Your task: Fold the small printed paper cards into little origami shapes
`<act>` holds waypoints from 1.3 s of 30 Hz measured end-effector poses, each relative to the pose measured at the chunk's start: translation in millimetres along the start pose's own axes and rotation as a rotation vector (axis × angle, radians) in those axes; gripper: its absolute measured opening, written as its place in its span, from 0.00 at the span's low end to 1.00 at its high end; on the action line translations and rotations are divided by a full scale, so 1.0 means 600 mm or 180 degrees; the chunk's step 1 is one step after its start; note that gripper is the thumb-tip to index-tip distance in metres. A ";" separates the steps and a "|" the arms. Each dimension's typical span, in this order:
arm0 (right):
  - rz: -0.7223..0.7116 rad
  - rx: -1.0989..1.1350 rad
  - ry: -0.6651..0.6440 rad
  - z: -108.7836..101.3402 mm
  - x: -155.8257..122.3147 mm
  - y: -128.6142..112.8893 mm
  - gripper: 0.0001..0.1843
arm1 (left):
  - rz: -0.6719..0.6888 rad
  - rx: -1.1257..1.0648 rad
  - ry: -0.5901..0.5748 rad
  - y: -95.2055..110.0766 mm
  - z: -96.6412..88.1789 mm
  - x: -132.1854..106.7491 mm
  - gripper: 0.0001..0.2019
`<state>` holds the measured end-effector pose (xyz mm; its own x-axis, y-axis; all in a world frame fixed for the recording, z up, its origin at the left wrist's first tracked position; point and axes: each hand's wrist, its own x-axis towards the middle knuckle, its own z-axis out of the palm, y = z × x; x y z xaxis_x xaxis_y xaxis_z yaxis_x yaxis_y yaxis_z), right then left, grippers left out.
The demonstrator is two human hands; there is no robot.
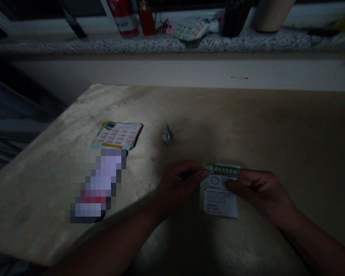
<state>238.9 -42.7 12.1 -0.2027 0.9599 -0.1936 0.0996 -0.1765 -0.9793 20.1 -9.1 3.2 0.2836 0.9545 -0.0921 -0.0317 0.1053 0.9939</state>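
Observation:
A small green-and-white printed leaflet (220, 191) lies low over the wooden table (247, 126). My left hand (179, 184) pinches its upper left corner with curled fingers. My right hand (260, 191) pinches its upper right edge, thumb on top. Further left on the table lies a small stack of printed cards (117, 135). A tiny folded paper piece (168, 135) stands between the stack and my hands.
A blurred oblong object (99, 186) lies near the table's left front. Behind the table runs a speckled stone ledge (172, 43) with a red can (123, 17), a red bottle (146, 17), a patterned pouch (191, 29) and dark containers. The scene is dim.

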 end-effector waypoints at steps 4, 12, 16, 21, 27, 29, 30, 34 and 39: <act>-0.0018 -0.0161 0.0140 -0.003 0.001 0.005 0.18 | 0.0172 0.0093 -0.0043 0.000 0.000 -0.002 0.10; -0.0087 0.0253 -0.0153 0.003 0.008 -0.015 0.09 | 0.0257 -0.0099 0.0327 0.002 0.001 0.007 0.08; -0.0012 0.0328 -0.0033 0.004 0.007 -0.011 0.06 | 0.0236 -0.0098 0.0380 0.002 0.001 0.011 0.07; 0.0029 0.0352 -0.0084 0.000 0.005 -0.004 0.09 | 0.0230 -0.0145 0.0446 0.005 -0.001 0.012 0.08; -0.0541 0.0272 0.0135 0.001 0.001 0.008 0.15 | -0.0192 -0.0660 0.0494 0.001 -0.008 0.017 0.10; -0.1025 -0.0289 0.0552 0.005 0.001 0.012 0.21 | -0.0471 -0.0817 0.0439 -0.003 -0.008 0.019 0.11; -0.1355 -0.0675 0.0626 0.006 0.000 0.013 0.23 | -0.0608 -0.0858 0.0406 -0.004 -0.007 0.019 0.12; -0.2399 -0.1887 0.0733 0.001 -0.002 0.010 0.20 | -0.0968 -0.0878 0.0188 -0.002 -0.001 0.016 0.12; -0.2757 -0.2120 0.1005 -0.008 -0.006 0.002 0.13 | -0.0450 0.0192 -0.0153 0.011 -0.008 0.011 0.15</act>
<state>244.5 -45.3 11.9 -0.2102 0.7312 0.6489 0.5624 0.6334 -0.5315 17.2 -0.4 9.1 0.3268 0.9167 -0.2299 0.0691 0.2194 0.9732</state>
